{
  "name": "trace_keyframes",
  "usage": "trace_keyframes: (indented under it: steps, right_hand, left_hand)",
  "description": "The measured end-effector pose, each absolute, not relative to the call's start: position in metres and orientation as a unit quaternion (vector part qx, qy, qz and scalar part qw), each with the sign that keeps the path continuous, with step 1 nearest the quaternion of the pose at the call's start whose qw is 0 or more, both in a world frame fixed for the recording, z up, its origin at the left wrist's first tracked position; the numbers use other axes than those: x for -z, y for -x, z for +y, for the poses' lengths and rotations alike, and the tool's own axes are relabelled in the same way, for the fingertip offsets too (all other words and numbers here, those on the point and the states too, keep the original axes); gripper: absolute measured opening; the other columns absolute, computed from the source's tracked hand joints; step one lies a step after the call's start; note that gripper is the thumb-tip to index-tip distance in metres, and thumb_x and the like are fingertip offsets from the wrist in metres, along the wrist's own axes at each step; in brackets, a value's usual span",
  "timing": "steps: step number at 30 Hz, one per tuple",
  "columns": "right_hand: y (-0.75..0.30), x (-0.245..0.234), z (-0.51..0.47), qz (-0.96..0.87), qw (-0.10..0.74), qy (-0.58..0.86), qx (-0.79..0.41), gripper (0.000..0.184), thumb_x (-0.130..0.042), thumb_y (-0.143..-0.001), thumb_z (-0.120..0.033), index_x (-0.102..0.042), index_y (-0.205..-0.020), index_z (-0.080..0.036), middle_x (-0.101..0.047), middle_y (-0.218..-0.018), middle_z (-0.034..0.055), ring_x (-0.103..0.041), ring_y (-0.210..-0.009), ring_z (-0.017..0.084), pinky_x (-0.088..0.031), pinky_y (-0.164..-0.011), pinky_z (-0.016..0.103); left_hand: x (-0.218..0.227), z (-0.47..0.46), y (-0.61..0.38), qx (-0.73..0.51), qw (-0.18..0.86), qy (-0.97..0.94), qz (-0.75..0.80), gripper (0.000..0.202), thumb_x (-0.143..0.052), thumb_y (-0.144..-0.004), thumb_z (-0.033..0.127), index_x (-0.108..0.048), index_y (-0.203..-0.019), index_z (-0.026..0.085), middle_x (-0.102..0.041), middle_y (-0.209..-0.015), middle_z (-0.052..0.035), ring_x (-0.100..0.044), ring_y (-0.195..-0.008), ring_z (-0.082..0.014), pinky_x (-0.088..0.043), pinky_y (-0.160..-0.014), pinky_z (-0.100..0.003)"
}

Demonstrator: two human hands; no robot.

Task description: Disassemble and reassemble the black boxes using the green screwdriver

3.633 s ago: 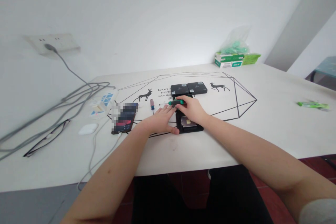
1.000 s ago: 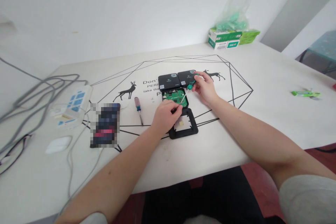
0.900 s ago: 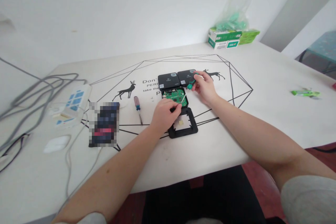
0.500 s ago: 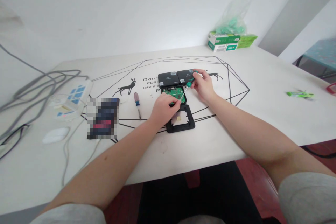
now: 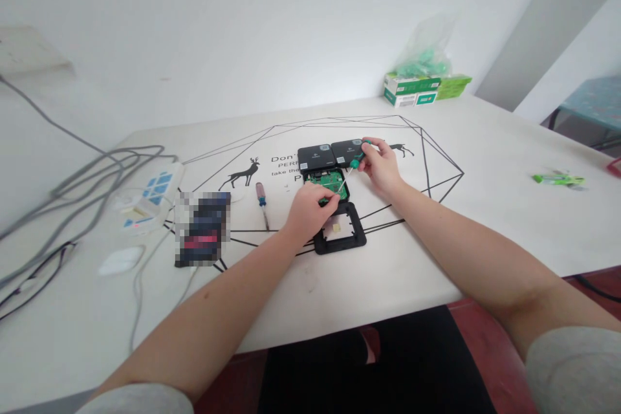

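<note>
My right hand (image 5: pixel 381 170) is closed around the green handle of a screwdriver (image 5: pixel 356 163), whose thin shaft slants down to the left over a green circuit board (image 5: pixel 327 185). The board sits in an open black case. At the screwdriver's tip, the fingers of my left hand (image 5: pixel 312 208) are pinched together; whatever is between them is too small to see. That hand hides part of the board. Nearer to me lies a black square frame (image 5: pixel 360 233) with a small yellowish piece (image 5: pixel 336 228) inside its opening. Two black covers (image 5: pixel 316 156) lie side by side just behind the case.
Left of my hands lie a second screwdriver (image 5: pixel 262 205), a blurred-out dark object (image 5: pixel 204 229), a white mouse (image 5: pixel 121 260) and a power strip (image 5: pixel 158 193) with cables. Green-and-white boxes (image 5: pixel 412 85) stand at the back right; a bright green tool (image 5: pixel 559 178) lies far right.
The whole view has shifted slightly, so things sit a little lower and mostly further right. Both hands keep their places at the board, and the screwdriver stays in my right hand.
</note>
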State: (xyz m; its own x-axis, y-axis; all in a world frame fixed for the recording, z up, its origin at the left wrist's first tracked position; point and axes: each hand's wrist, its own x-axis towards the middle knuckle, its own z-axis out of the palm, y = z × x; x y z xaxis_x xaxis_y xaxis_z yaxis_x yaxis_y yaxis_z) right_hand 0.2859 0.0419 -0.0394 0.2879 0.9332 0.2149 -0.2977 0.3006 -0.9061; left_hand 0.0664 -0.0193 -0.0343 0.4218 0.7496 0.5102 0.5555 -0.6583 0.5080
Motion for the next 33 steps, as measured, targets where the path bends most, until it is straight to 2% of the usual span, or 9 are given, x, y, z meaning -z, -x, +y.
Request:
trace_keyframes:
  steps: [6,11,16,21,25,28,33]
  right_hand:
    - [-0.287,0.041,0.042,-0.401,0.697,0.397,-0.442,0.054,-0.088,-0.07,-0.058,-0.062,-0.105,-0.026,-0.058,-0.057,-0.011,-0.054,-0.046,0.01,-0.046,-0.048,0.024]
    - [-0.289,0.039,0.04,-0.438,0.7,0.391,-0.406,0.056,-0.088,-0.071,-0.064,-0.063,-0.107,-0.028,-0.056,-0.06,-0.0103,-0.055,-0.047,0.01,-0.044,-0.047,0.024]
    - [-0.289,0.027,0.032,-0.513,0.711,0.37,-0.308,0.053,-0.081,-0.082,-0.067,-0.064,-0.117,-0.032,-0.06,-0.074,-0.0059,-0.057,-0.051,0.01,-0.048,-0.047,0.025]
    - [-0.287,0.009,0.013,-0.615,0.69,0.325,-0.2,0.053,-0.067,-0.094,-0.068,-0.059,-0.136,-0.037,-0.07,-0.1,0.0028,-0.073,-0.08,0.019,-0.064,-0.064,0.035]
    - [-0.28,-0.006,-0.009,-0.657,0.669,0.304,-0.166,0.058,-0.058,-0.097,-0.071,-0.055,-0.145,-0.039,-0.071,-0.123,0.0068,-0.076,-0.106,0.027,-0.069,-0.079,0.044]
    - [-0.276,-0.012,-0.025,-0.684,0.648,0.287,-0.173,0.052,-0.056,-0.1,-0.067,-0.057,-0.145,-0.04,-0.073,-0.125,0.0068,-0.077,-0.106,0.028,-0.068,-0.083,0.047]
    - [-0.273,-0.009,-0.038,-0.767,0.584,0.232,-0.128,0.04,-0.061,-0.102,-0.052,-0.064,-0.139,-0.037,-0.076,-0.124,0.0064,-0.078,-0.1,0.026,-0.067,-0.083,0.045]
  left_hand:
    - [0.035,-0.018,-0.067,-0.361,0.131,-0.831,0.403,0.025,-0.065,-0.097,0.029,-0.072,-0.074,0.023,-0.075,-0.079,-0.0022,-0.065,-0.082,-0.0214,-0.053,-0.085,-0.038]
    - [0.035,-0.019,-0.068,-0.357,0.133,-0.832,0.403,0.025,-0.065,-0.098,0.029,-0.072,-0.074,0.023,-0.074,-0.08,-0.0026,-0.064,-0.081,-0.0215,-0.052,-0.086,-0.039]
    - [0.033,-0.02,-0.069,-0.352,0.143,-0.832,0.404,0.026,-0.064,-0.1,0.03,-0.07,-0.076,0.022,-0.073,-0.081,-0.0028,-0.064,-0.083,-0.0221,-0.051,-0.087,-0.04]
    - [0.029,-0.022,-0.068,-0.34,0.165,-0.846,0.377,0.02,-0.061,-0.102,0.029,-0.07,-0.085,0.022,-0.074,-0.09,-0.0031,-0.065,-0.091,-0.0226,-0.051,-0.094,-0.04]
    - [0.028,-0.024,-0.069,-0.343,0.191,-0.851,0.348,0.017,-0.061,-0.102,0.027,-0.069,-0.088,0.023,-0.075,-0.092,-0.0031,-0.065,-0.095,-0.0226,-0.051,-0.095,-0.04]
    - [0.027,-0.025,-0.069,-0.332,0.218,-0.871,0.29,0.015,-0.066,-0.1,0.029,-0.071,-0.088,0.022,-0.075,-0.096,-0.0042,-0.065,-0.099,-0.023,-0.05,-0.099,-0.04]
    - [0.026,-0.026,-0.07,-0.261,0.22,-0.905,0.253,0.011,-0.073,-0.095,0.028,-0.077,-0.086,0.024,-0.074,-0.105,-0.0056,-0.062,-0.11,-0.026,-0.046,-0.108,-0.044]
